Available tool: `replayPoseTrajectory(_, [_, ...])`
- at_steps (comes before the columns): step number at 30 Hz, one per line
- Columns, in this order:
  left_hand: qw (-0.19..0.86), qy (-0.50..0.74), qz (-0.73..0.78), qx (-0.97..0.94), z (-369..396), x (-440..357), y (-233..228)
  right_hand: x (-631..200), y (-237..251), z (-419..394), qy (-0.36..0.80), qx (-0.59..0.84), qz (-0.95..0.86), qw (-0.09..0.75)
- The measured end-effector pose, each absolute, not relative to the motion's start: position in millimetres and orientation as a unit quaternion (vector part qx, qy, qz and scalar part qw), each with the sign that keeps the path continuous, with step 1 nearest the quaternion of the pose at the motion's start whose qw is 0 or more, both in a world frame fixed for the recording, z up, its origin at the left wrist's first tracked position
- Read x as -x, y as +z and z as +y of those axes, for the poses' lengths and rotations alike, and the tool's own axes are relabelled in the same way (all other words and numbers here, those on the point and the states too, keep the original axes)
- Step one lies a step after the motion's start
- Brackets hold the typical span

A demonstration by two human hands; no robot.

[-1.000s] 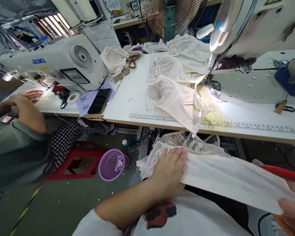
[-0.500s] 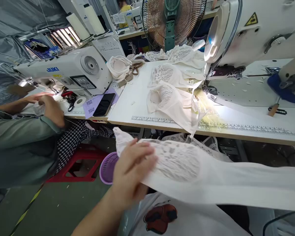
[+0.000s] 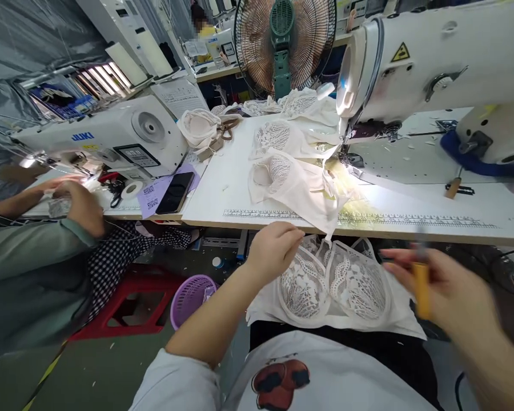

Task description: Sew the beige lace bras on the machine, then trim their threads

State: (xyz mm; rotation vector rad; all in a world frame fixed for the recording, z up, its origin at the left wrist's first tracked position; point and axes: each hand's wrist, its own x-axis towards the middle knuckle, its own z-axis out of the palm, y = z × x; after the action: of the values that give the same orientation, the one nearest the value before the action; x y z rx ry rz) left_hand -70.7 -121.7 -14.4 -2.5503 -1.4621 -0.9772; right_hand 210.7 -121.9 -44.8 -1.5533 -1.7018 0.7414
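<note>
A white lace bra (image 3: 355, 282) lies across my lap, both cups facing up, its upper edge under the table's front edge. My left hand (image 3: 276, 248) is over the left cup's upper corner, thumb and fingers pressed together; whatever they pinch is hidden. To the right of the bra, my right hand (image 3: 445, 285) is closed around yellow-handled snips (image 3: 422, 291), held upright and smeared by motion. On the table in front lies another white bra (image 3: 289, 185), one tip hanging over the edge between my hands.
A white sewing machine (image 3: 406, 63) stands at the right, its lamp lit. More lace bras (image 3: 300, 105) lie behind, before a fan (image 3: 282, 51). At the left are a phone (image 3: 175, 193), a purple basket (image 3: 191, 297) and a co-worker's arm (image 3: 38, 251) at another machine (image 3: 111, 134).
The bra that was stretched out sideways in front of me now lies on my lap. My left hand has moved right and up. My right hand has come into view with the yellow-handled snips.
</note>
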Motion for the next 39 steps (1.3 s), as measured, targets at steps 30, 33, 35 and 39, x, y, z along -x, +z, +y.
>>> replayPoseTrajectory(30, [-0.123, -0.273, -0.332, 0.894, -74.0, 37.5, -6.2, -155.8, -30.4, -87.1, 0.28, 0.466, -0.749, 0.379])
replayPoseTrajectory(33, [-0.207, -0.291, -0.325, 0.876, -73.5, 37.5, -0.5, -157.5, -26.2, -82.3, 0.319, 0.466, -0.747, 0.35])
replayPoseTrajectory(35, [-0.256, -0.292, -0.336, 0.858, -73.6, 36.4, 2.7, -157.8, -23.2, -79.5, 0.361, 0.461, -0.734, 0.344])
replayPoseTrajectory(39, [-0.312, -0.283, -0.378, 0.825, -73.3, 33.3, 6.7, -156.5, -19.0, -74.1, 0.459, 0.436, -0.694, 0.343])
